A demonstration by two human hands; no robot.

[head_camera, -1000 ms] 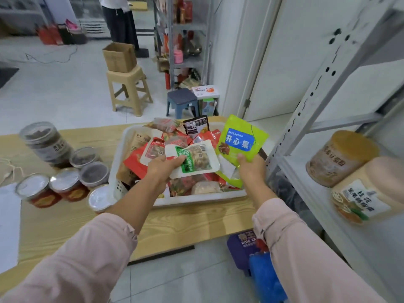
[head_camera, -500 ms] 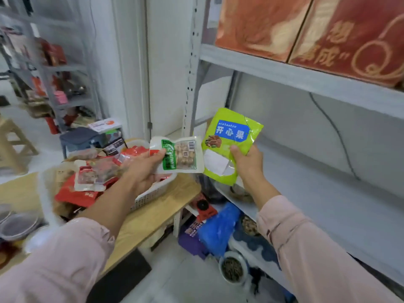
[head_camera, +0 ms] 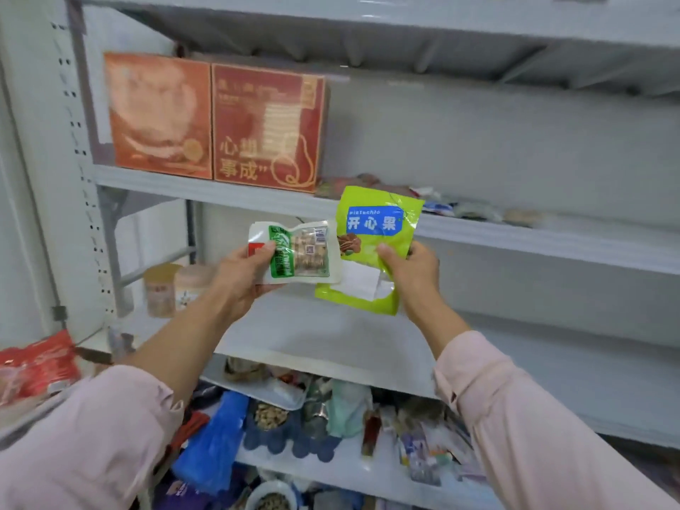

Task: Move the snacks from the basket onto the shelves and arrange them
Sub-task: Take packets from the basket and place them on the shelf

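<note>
Left hand (head_camera: 243,277) is clamped on a white snack packet (head_camera: 298,252), the thumb pressed on its front near the left end and the fingers hidden behind it. Right hand (head_camera: 412,270) is closed on a green pouch (head_camera: 375,230), the thumb laid across the front and the fingers curled round the right edge. The white packet is held just left of the green pouch, and its right end overlaps the pouch's left side. Both are held up in front of the shelves, touching none of them.

A blue label with "pistachio" and "开心果" is carried on the green pouch, with a white panel lower down. A green band with upright letters that seem to read "PEANUT", a barcode and a square code can be made out on the white packet.

Up and left of the green pouch, two red boxes (head_camera: 158,115) (head_camera: 268,130) are stood side by side on a grey shelf board (head_camera: 220,193); "事成" is legible on the right one. Behind the pouch's top and on to its right, small loose packets (head_camera: 474,209) are strewn along the same board, too blurred to read. Left of and lower than the pouch, two pale jars (head_camera: 162,288) are stood on the next board down (head_camera: 331,336). Below the pouch, a blue bag (head_camera: 217,439) and mixed wrappers are crowded on the lower boards. Far down to the pouch's left, red packets (head_camera: 36,366) are seen at the frame edge
</note>
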